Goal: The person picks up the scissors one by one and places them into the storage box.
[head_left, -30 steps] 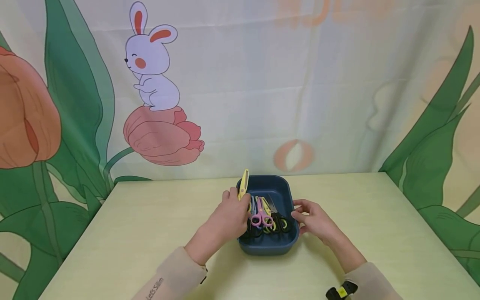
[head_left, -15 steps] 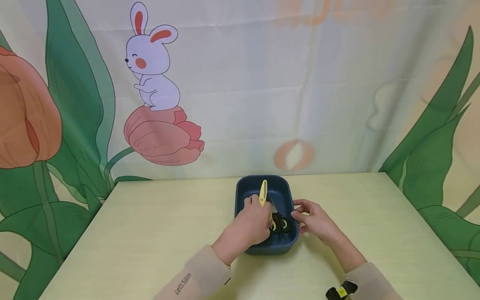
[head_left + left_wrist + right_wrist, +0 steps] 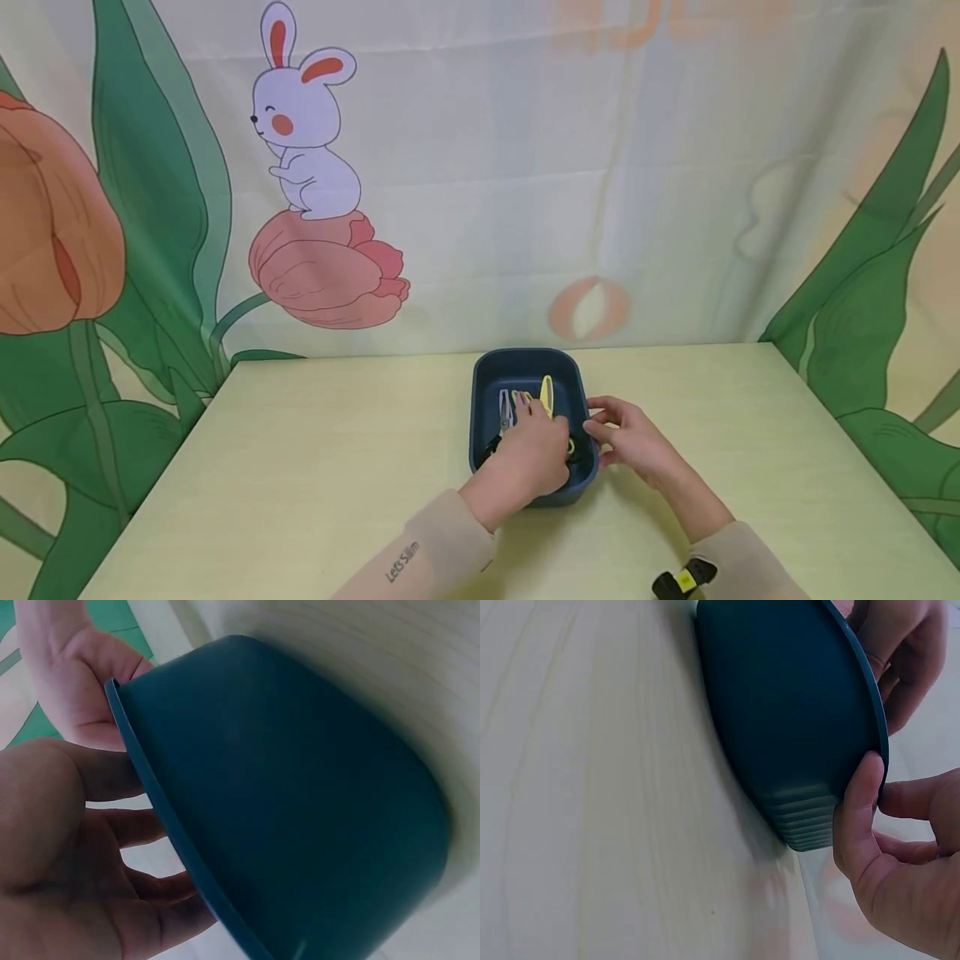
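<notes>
A dark blue plastic bin (image 3: 528, 360) on the table holds several pairs of scissors (image 3: 504, 408), some with black handles. My left hand (image 3: 528, 450) is inside it, holding yellow scissors (image 3: 547, 396) whose blades point up and away; the hand covers their handles. Most of the other scissors lie hidden beneath this hand. At the bin's right side, my right hand (image 3: 633, 442) pinches the rim, its thumb and fingers on either side in the right wrist view. From the left wrist, the bin's outer wall (image 3: 285, 802) blocks sight of the left fingertips.
The pale wooden table (image 3: 337, 450) extends to both sides of the bin. Behind its far edge hangs a curtain (image 3: 480, 208) printed with a rabbit and flowers. A black strap (image 3: 684, 579) is on the right wrist.
My left hand has moved rightward across the bin with the yellow scissors, uncovering some scissors at the left and covering others. My right hand stays on the rim.
</notes>
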A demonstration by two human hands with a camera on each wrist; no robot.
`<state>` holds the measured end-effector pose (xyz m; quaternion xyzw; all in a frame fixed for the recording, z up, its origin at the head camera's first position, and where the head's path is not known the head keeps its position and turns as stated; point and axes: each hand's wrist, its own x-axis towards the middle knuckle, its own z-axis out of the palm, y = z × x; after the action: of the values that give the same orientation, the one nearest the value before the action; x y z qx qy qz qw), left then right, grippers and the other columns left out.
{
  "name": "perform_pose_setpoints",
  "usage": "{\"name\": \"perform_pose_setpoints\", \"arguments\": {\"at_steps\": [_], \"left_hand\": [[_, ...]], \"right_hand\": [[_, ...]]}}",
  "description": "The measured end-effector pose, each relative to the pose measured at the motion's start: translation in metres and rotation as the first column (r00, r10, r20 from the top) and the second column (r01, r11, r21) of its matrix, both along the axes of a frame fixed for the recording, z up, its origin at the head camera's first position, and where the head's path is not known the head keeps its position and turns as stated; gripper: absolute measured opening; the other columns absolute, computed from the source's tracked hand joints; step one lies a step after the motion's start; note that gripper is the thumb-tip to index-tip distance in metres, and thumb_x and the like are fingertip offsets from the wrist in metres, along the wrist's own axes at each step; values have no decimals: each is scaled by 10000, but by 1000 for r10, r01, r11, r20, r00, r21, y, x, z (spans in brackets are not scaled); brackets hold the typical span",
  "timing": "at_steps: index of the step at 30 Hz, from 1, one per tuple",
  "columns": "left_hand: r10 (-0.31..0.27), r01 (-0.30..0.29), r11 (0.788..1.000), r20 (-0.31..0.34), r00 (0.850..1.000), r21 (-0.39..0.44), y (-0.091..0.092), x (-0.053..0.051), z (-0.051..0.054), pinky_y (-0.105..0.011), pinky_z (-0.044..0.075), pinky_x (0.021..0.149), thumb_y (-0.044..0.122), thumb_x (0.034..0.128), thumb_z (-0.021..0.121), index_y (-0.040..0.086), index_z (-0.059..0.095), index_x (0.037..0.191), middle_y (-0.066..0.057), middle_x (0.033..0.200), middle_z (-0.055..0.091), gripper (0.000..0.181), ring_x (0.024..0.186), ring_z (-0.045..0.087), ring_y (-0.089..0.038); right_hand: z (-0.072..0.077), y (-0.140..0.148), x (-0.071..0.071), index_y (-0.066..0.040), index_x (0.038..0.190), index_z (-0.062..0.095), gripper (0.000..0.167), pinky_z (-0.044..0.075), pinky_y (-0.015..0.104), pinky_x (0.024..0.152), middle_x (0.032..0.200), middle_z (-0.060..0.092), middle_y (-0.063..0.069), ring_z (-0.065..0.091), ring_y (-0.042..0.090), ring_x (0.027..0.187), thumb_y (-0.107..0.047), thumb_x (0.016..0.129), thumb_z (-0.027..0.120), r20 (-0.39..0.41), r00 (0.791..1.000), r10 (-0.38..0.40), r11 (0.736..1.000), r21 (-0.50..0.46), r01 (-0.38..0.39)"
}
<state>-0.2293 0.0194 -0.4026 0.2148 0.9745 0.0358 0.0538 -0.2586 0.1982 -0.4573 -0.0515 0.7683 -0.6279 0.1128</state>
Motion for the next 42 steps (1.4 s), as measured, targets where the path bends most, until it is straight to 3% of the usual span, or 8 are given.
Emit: {"name": "perform_pose_setpoints", "arguments": {"at_steps": [7,13,22,30,35,42], "left_hand": [[-3,2,999,-11,1000,-34,3,2,-1,-468,600,827,324,923,752,40,664,1266,-268,1335,531,454,1340,467,-427],[-22,20,999,-33,999,-46,6,4,-4,-424,594,851,325,914,762,43,694,1187,-243,1230,572,398,1193,548,-364],[-40,33,994,-61,997,-107,13,0,-8,-454,560,932,378,949,718,60,722,1197,-230,1270,600,403,1207,551,-355],[-41,35,992,-44,998,-123,15,-6,-10,-426,569,909,425,973,690,64,722,1207,-189,1233,627,431,1139,554,-305],[-35,34,997,-18,999,-76,11,-6,-9,-470,546,949,427,983,678,67,712,1215,-175,1227,645,430,1178,535,-325],[-35,36,999,30,999,-18,4,-4,-5,-491,501,1021,460,973,683,97,662,1339,-192,1368,532,516,1295,489,-344]], "right_hand": [[-3,0,-1,91,1452,408,444,581,324,585,1058,554,192,594,213,767,-41,1052,547,30,999,21,999,-35,-20],[-3,3,-3,82,1461,392,469,584,331,590,1063,563,186,606,218,780,-67,1050,564,43,998,41,998,-52,-38],[-3,4,-6,75,1465,391,467,590,330,592,1034,575,165,619,217,780,-65,1051,558,46,998,46,998,-46,-44],[-3,3,-6,83,1458,401,464,590,338,583,1028,587,167,605,223,764,-59,1048,564,28,999,40,999,-30,-39],[-4,4,-6,82,1457,404,469,590,343,587,1040,594,177,610,227,766,-66,1045,573,32,999,36,999,-37,-35],[-4,5,-8,73,1463,407,477,598,362,595,1033,599,180,620,227,770,-81,1046,579,36,999,29,999,-21,-28]]}}
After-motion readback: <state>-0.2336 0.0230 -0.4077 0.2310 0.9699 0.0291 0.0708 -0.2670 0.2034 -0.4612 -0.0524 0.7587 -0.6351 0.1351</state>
